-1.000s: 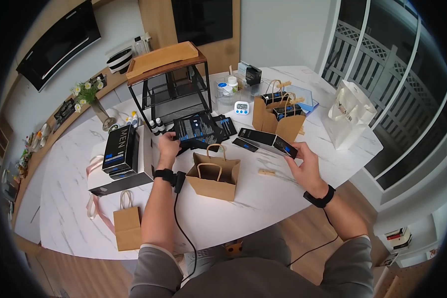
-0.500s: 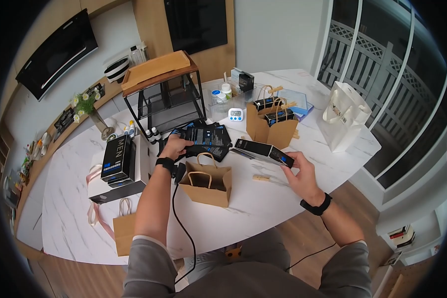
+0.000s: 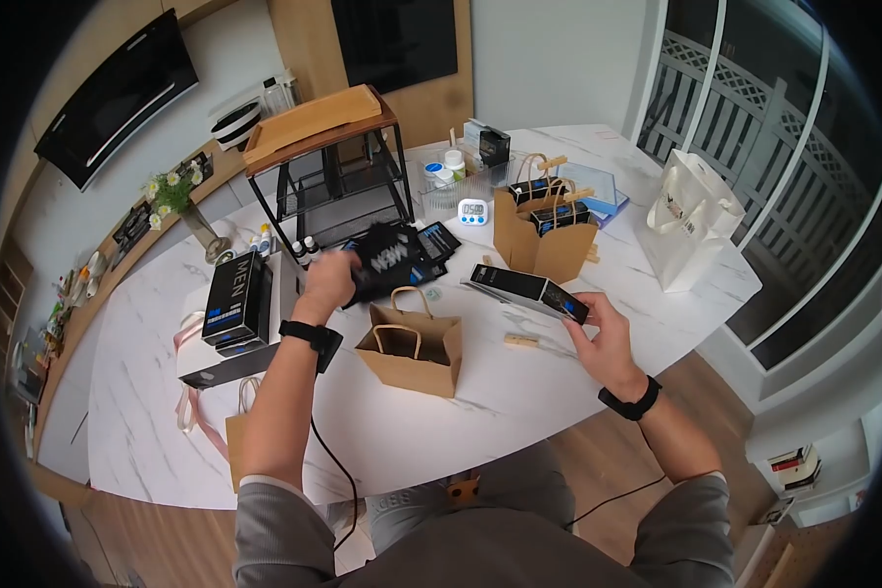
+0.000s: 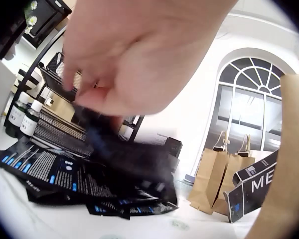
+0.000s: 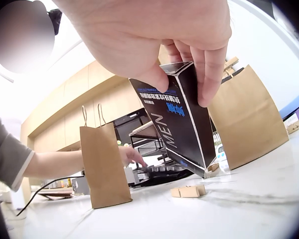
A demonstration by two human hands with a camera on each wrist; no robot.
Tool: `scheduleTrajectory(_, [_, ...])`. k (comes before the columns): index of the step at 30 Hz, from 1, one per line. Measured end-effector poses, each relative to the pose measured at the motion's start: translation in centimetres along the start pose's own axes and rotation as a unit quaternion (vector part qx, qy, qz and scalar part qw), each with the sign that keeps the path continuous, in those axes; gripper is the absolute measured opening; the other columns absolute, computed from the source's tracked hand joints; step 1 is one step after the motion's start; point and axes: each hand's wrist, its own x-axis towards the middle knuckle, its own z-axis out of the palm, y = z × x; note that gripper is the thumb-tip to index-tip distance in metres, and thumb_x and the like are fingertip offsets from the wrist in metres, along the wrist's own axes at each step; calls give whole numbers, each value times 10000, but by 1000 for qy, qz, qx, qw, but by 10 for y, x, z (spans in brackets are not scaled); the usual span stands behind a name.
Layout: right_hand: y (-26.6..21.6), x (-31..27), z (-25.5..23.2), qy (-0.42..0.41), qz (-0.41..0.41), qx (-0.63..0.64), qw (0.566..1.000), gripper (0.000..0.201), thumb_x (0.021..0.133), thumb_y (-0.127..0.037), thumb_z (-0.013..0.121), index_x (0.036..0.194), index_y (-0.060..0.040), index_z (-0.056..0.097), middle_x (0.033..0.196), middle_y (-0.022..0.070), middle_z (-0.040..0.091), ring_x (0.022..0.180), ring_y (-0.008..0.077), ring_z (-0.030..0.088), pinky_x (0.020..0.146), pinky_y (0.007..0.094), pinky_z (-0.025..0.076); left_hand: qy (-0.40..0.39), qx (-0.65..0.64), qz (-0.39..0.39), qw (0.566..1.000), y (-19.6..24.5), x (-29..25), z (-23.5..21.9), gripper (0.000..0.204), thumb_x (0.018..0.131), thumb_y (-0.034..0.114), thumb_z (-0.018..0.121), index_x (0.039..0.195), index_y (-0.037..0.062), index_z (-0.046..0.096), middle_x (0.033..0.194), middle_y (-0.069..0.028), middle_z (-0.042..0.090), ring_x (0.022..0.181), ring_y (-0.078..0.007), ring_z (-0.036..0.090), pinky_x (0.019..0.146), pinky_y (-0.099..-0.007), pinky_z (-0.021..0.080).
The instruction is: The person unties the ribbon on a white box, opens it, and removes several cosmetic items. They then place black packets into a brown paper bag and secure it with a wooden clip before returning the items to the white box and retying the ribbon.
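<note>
My left hand [image 3: 331, 286] pinches a black sachet [image 4: 134, 157], blurred by motion, above a pile of similar black sachets [image 4: 55, 172]. White MEN lettering shows on the lifted one in the head view. On the right, my right hand [image 3: 606, 338] grips one end of a black MEN box [image 3: 517, 282], thumb on one face and fingers on the opposite side. That box is tilted, its far end low over the table. Between the hands stands an upright brown paper bag [image 3: 414, 365] with twisted handles. A wooden clothespin [image 3: 521, 341] lies below the box.
Behind are two brown bags [image 3: 534, 240] with black boxes, a white timer [image 3: 473, 212] and a black mesh rack [image 3: 338, 211]. A white gift bag [image 3: 691, 230] stands right. Black boxes [image 3: 233, 299] sit left; a small paper bag [image 3: 233, 451] is partly behind my left forearm.
My left hand, earlier resting on the sachet pile, now raises a sachet from it and has shifted slightly left. My right hand keeps its grip on the tilted box.
</note>
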Motion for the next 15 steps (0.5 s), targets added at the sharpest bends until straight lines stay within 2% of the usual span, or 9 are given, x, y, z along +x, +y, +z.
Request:
scheduleTrajectory(1, [0, -1, 0, -2, 3, 1, 1000, 299, 922, 32, 744, 1192, 56, 616, 1064, 153, 748, 965, 214, 760, 878, 343, 617, -101, 83, -38, 991, -3, -3, 8, 372, 853, -64, 622, 1141, 118, 773, 1155, -165, 772, 1140, -362, 719, 995, -447, 566])
scheduleTrajectory(2, [0, -2, 0, -3, 3, 1, 1000, 299, 922, 32, 744, 1192, 56, 616, 1064, 153, 748, 965, 214, 760, 878, 343, 617, -101, 82, -39, 991, -8, -4, 15, 372, 853, -64, 622, 1141, 118, 773, 1155, -165, 772, 1140, -362, 719, 995, -447, 566])
scheduleTrajectory(5, [-1, -1, 0, -7, 3, -3, 1000, 299, 922, 30, 745, 1192, 52, 618, 1066, 157, 748, 964, 220, 761, 877, 344, 618, -28, -21, 102, 994, -21, 0, 38, 534, 879, -28, 621, 1385, 129, 686, 1488, -233, 596, 1405, -400, 546, 1172, -439, 460])
scheduleTrajectory(6, [-3, -1, 1, -4, -5, -5, 1000, 294, 925, 21, 747, 1188, 44, 617, 1055, 165, 747, 955, 245, 764, 864, 351, 624, -92, -74, 148, 982, -24, 5, 43, 567, 977, 130, 659, 1535, 143, 557, 1633, -268, 417, 1527, -441, 377, 1236, -470, 384])
scheduleTrajectory(7, [-5, 1, 1, -1, -14, -7, 1000, 290, 928, 12, 749, 1184, 36, 615, 1043, 172, 747, 945, 271, 766, 851, 359, 631, -90, -75, 146, 982, -22, 4, 47, 567, 977, 130, 659, 1535, 143, 557, 1633, -268, 417, 1527, -441, 377, 1236, -470, 384])
scheduleTrajectory(10, [-11, 2, 2, -9, -16, -8, 1000, 294, 929, 9, 750, 1188, 34, 614, 1046, 172, 745, 952, 271, 765, 851, 359, 630, -205, 51, 58, 976, -13, 4, 52, 850, 1017, 652, 552, 1689, 207, 282, 1730, -279, 194, 1589, -484, 217, 1247, -587, 315])
scheduleTrajectory(11, [-13, 2, 3, -7, -17, -9, 1000, 294, 929, 9, 750, 1188, 34, 614, 1046, 172, 745, 952, 271, 765, 851, 359, 630, -204, 51, 60, 976, -10, 5, 50, 850, 1017, 652, 552, 1689, 207, 282, 1730, -279, 194, 1589, -484, 217, 1247, -587, 315])
scheduleTrajectory(13, [-16, 0, 3, -7, -22, 4, 1000, 297, 929, 11, 749, 1192, 33, 613, 1047, 171, 743, 955, 272, 766, 851, 359, 630, -213, 90, -100, 968, -4, 4, 49, 899, 1003, 692, 537, 1705, 228, 220, 1742, -266, 163, 1596, -483, 199, 1237, -619, 309])
scheduleTrajectory(15, [-16, -2, 3, -7, -22, 1, 1000, 299, 929, 14, 747, 1195, 34, 612, 1047, 171, 743, 952, 272, 765, 849, 358, 630, -192, 83, -102, 973, -12, 1, 61, 861, 1005, 687, 537, 1702, 288, 226, 1738, -267, 184, 1594, -489, 201, 1232, -643, 296])
